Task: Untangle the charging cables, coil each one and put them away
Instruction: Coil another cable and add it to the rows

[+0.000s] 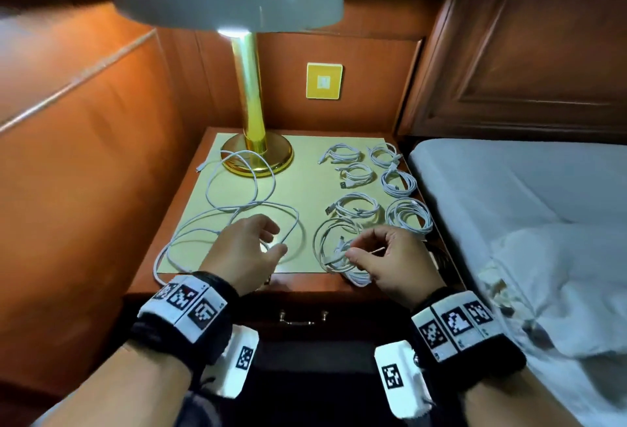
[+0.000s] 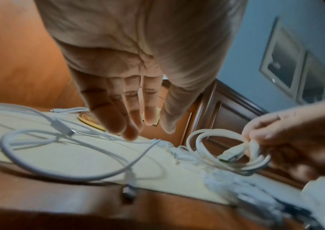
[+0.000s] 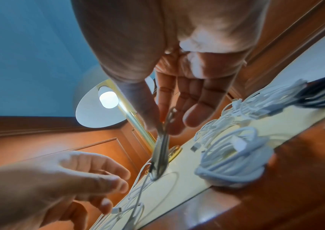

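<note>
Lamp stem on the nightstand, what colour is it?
Shiny gold lamp stem, clearest in the head view.

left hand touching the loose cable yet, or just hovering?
Cannot tell. In the left wrist view the left hand hangs open above the loose cable, fingertips close to a strand; blur hides any gap. The head view hides the fingertips.

1. The lamp (image 1: pixel 255 141) stands at the back left of the nightstand (image 1: pixel 305 161).
2. Loose cables (image 1: pixel 234 209) sprawl in front of the lamp, on the left half.
3. Coiled cables (image 1: pixel 373 185) lie grouped on the right half.
4. The bed (image 1: pixel 509 195) lies just to the right of the nightstand.
5. The wall switch (image 1: pixel 324 81) sits behind, right of the lamp.
</note>
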A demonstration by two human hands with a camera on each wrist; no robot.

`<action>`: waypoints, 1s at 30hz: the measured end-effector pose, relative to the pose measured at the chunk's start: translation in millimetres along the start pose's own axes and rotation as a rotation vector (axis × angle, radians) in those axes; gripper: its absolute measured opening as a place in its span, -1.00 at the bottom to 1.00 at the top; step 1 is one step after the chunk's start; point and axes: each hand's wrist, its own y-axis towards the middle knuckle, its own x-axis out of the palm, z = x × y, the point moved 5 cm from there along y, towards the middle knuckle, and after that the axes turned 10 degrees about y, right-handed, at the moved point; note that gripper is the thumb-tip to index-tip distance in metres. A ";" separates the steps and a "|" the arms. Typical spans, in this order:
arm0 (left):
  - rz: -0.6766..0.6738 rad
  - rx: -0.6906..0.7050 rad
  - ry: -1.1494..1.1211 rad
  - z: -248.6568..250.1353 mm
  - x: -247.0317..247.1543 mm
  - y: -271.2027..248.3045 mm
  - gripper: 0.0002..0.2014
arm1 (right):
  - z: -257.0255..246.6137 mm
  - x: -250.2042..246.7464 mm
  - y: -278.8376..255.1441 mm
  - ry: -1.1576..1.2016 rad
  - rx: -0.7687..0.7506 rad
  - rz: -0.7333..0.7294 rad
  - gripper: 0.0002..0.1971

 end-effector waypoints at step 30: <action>0.560 0.195 -0.693 -57.7 -67.6 3.8 -0.87 | -37.4 89.1 52.1 -0.464 0.104 -0.112 -0.74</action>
